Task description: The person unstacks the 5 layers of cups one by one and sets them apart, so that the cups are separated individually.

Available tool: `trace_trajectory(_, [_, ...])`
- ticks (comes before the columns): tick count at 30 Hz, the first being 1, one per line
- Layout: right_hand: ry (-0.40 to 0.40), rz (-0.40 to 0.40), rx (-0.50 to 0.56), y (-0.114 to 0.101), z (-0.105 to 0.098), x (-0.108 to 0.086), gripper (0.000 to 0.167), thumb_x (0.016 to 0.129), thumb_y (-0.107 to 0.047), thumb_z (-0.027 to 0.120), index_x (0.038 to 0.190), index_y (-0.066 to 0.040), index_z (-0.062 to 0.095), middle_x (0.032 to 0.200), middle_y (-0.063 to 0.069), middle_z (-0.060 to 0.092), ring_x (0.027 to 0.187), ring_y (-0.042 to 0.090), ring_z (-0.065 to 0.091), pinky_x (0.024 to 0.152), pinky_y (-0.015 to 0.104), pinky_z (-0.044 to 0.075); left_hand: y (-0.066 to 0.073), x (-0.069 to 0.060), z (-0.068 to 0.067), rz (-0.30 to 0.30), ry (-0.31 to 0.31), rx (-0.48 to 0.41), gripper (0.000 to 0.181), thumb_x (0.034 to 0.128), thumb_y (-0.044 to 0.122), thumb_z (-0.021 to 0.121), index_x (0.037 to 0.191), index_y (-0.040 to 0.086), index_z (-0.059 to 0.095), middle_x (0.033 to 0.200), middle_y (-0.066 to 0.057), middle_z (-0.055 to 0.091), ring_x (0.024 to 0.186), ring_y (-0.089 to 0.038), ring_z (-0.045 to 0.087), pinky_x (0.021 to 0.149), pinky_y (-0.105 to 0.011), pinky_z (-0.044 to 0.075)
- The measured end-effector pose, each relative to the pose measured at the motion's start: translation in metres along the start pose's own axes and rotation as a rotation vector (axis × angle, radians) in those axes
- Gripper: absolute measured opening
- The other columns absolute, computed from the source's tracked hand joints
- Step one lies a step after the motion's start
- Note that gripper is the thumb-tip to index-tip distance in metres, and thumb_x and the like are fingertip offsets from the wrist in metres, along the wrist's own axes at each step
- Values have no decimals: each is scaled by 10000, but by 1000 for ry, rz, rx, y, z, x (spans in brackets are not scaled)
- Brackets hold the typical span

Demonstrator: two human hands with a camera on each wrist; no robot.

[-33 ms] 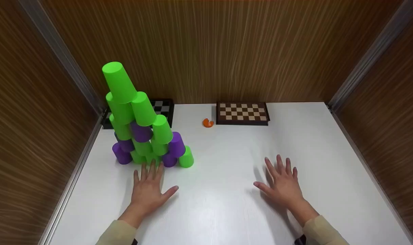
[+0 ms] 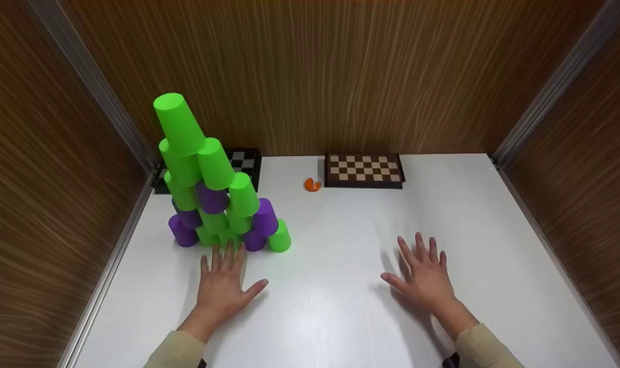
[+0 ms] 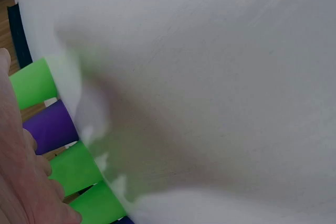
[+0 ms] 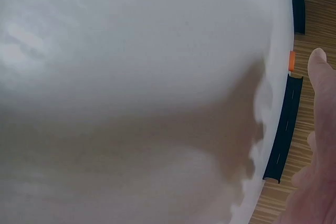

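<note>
A tall pyramid of green and purple upside-down cups (image 2: 213,163) stands at the left of the white table, with one green cup (image 2: 179,125) at its peak. My left hand (image 2: 222,292), palm down with fingers spread, is just in front of the bottom row; its fingertips overlap the lower cups, and touch cannot be told. In the left wrist view, part of that hand (image 3: 26,171) shows beside green and purple cups (image 3: 51,127). My right hand (image 2: 428,282) is spread over the right side of the table, holding nothing; its shadow falls below it.
Behind the cups lies a black and grey checkered board (image 2: 243,162), partly hidden. A brown and cream checkered board (image 2: 365,168) lies near the back wall, with a small orange object (image 2: 312,185) to its left. Wood-grain walls (image 2: 310,76) enclose the table (image 2: 320,306) at back and sides.
</note>
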State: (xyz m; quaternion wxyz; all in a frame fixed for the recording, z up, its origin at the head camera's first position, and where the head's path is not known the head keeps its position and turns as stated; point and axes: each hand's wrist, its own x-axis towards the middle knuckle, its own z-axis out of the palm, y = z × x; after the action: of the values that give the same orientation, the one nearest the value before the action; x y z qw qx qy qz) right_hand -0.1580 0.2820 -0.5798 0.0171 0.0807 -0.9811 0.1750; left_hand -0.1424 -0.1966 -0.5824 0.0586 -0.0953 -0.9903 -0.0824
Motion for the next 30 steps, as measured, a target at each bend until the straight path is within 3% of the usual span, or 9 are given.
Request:
trace_trajectory(9, [5, -17, -15, -4, -1, 1, 1015, 924, -735, 657, 1687, -162, 311, 1734, 285, 121, 1566, 584, 33, 1203, 813, 89, -1, -6, -2, -1, -5, -19, 1064, 927, 827, 521, 1656, 70, 356, 1725, -219, 246, 1569, -528, 181, 1215, -777, 171])
trace_trajectory(15, [-2, -31, -1, -9, -10, 6, 1019, 929, -714, 671, 1695, -165, 285, 1740, 278, 105, 1568, 579, 17, 1211, 803, 89, -11, -11, -11, -21, -18, -44, 1064, 935, 798, 549, 1663, 54, 329, 1723, -230, 242, 1573, -529, 163, 1229, -766, 144])
trace_trajectory(25, [4, -84, 68, -31, -32, 24, 1023, 924, -674, 714, 1705, -196, 260, 1748, 257, 101, 1577, 559, 33, 1230, 776, 97, -54, -29, -30, -94, 33, -109, 1044, 951, 717, 620, 1647, -3, 323, 1688, -264, 300, 1548, -532, 239, 1242, -728, 172])
trace_trajectory(30, [30, -138, 106, -47, -46, 37, 994, 938, -611, 739, 1702, -183, 268, 1747, 245, 135, 1578, 547, 88, 1234, 763, 133, -81, -31, -41, -164, 51, -204, 1037, 968, 666, 648, 1638, -45, 302, 1692, -297, 257, 1547, -542, 217, 1262, -700, 138])
